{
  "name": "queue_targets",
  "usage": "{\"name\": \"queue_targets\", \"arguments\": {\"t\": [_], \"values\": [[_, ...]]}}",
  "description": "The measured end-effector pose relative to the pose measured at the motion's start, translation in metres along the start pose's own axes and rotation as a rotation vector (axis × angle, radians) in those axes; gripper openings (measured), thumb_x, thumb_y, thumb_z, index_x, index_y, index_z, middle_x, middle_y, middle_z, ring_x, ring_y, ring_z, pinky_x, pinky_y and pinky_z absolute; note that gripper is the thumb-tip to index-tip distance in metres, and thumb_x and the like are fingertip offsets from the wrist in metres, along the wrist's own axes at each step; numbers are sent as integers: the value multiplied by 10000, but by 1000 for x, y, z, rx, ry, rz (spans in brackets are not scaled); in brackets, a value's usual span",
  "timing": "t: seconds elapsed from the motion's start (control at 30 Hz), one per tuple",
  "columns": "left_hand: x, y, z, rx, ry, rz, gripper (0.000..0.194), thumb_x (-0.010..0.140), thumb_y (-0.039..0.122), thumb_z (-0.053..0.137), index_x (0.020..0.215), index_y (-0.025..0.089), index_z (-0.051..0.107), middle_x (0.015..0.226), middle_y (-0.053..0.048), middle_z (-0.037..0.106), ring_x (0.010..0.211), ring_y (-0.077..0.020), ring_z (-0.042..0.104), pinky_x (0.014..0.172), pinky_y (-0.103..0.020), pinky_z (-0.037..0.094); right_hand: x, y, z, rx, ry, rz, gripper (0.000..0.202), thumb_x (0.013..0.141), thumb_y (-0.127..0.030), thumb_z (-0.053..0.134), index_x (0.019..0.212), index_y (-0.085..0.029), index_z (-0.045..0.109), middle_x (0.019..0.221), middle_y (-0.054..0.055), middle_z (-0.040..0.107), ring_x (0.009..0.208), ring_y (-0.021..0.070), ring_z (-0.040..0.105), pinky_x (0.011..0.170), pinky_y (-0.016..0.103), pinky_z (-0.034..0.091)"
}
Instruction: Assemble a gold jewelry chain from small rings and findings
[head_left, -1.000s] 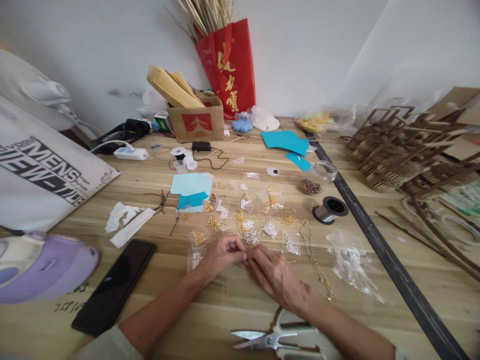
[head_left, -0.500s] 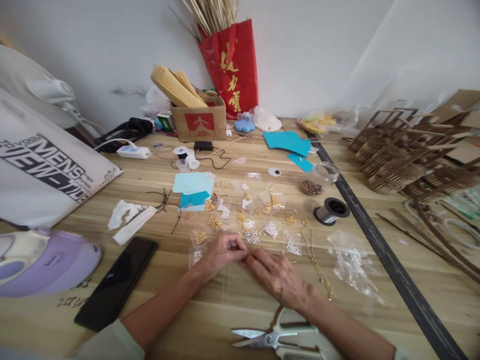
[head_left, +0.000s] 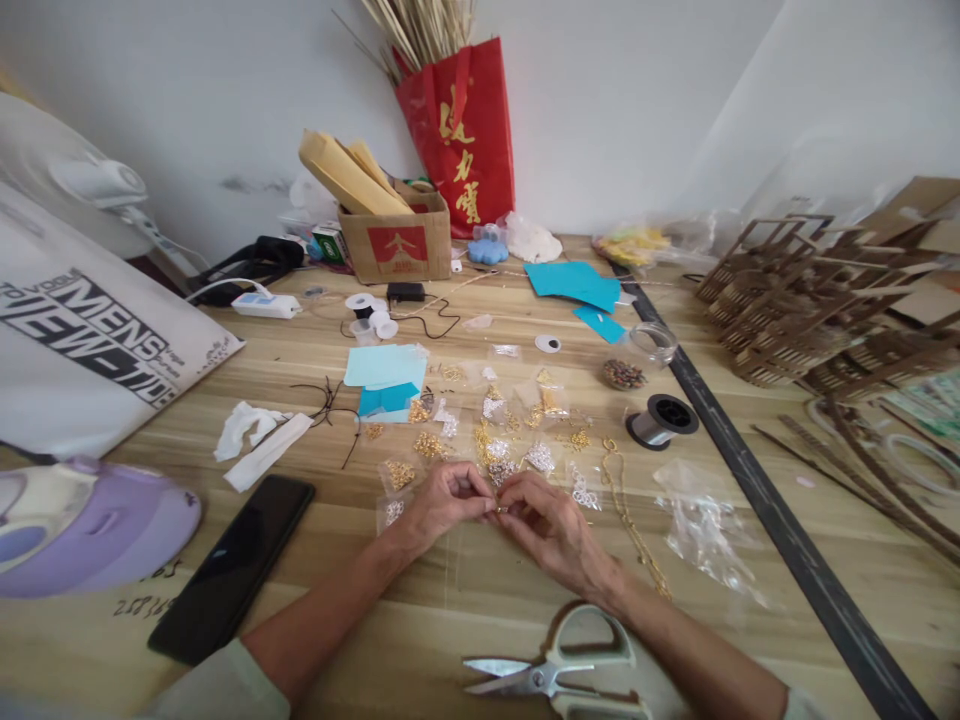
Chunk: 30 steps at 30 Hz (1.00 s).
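My left hand and my right hand meet fingertip to fingertip over the table, both in a pinch. Between the tips sits a tiny gold-coloured piece, too small to name. Just beyond them lie small bags and heaps of gold and silver findings, among them silver pieces and gold pieces. A gold chain lies right of my right hand. Scissors with pale handles rest partly open below my right wrist.
A black phone lies beside my left forearm, with a purple-and-white appliance further left. On the right are a wire spool, a jar of beads and crumpled clear plastic. Blue cards lie farther back.
My right hand's fingers have lifted and curled into a pinch, and a small gold glint now shows between the fingertips. My left hand has barely moved.
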<state>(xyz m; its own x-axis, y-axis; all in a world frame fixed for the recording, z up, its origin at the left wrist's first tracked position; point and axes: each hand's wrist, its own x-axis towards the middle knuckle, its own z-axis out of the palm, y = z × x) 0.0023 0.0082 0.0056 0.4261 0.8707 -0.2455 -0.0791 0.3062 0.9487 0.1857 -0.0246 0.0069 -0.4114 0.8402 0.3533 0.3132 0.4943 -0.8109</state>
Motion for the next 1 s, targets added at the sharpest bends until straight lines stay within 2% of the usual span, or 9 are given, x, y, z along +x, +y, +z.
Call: {"name": "queue_targets", "arguments": {"t": [0.3,0.53,0.63,0.83,1.0], "values": [[-3,1,1,-43,-21,28,284,601,296,816,643,121,597,622,-28,689,586,-139,657,585,-239,507,2,1,-2,164,-51,211,95,882,-257,575,908,-174,614,896,50,642,615,100,546,502,213,398],[-4,3,2,-29,-61,73,277,635,300,799,657,118,591,625,-26,668,575,-140,646,583,-252,508,2,1,1,455,-107,420,285,861,-425,597,930,-151,554,770,59,670,594,121,606,499,219,447],[-3,2,1,-17,-67,124,263,647,286,788,657,118,585,626,-21,653,555,-123,623,557,-238,498,3,-1,0,555,-122,471,316,839,-454,624,895,-157,529,747,46,670,580,112,608,483,204,450],[-5,1,4,111,-40,245,192,690,235,737,665,130,578,649,-26,638,557,-115,599,547,-231,489,7,-1,-3,648,-132,443,319,833,-465,632,859,-157,551,665,6,644,521,100,597,464,204,484],[-9,4,8,334,27,452,132,743,154,671,645,140,583,694,-49,649,658,-140,614,635,-250,486,6,6,-1,694,-112,494,311,814,-446,655,847,-147,576,664,-1,652,479,78,590,423,169,463]]}}
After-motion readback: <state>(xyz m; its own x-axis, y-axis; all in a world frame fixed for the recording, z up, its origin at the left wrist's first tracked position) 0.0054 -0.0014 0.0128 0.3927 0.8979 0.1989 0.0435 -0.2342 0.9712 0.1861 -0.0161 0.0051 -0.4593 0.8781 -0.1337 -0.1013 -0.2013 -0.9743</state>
